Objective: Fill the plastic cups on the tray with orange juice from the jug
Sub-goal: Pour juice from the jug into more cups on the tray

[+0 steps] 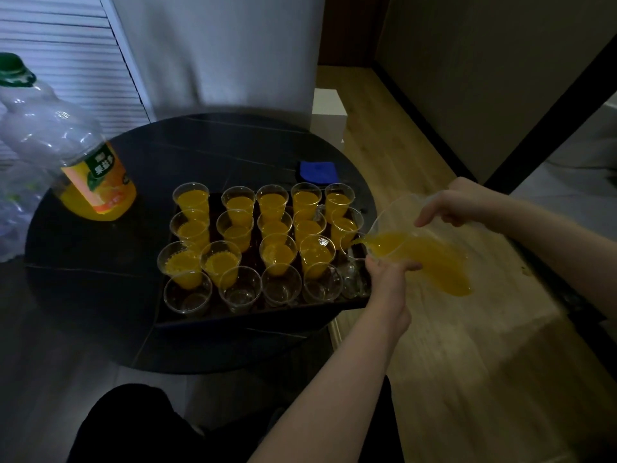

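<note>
A dark tray on the round black table holds several clear plastic cups. The back rows hold orange juice; the front row stands empty. A clear jug, half full of juice, is tilted left over the tray's right edge. Its spout reaches a cup at the right end of the third row, and juice runs towards it. My right hand grips the jug from above at its far side. My left hand holds the jug from below near the spout.
A large juice bottle with a green cap stands at the table's left, a little juice in its base. A blue cloth lies behind the tray. Crumpled clear plastic sits at far left. Wooden floor lies to the right.
</note>
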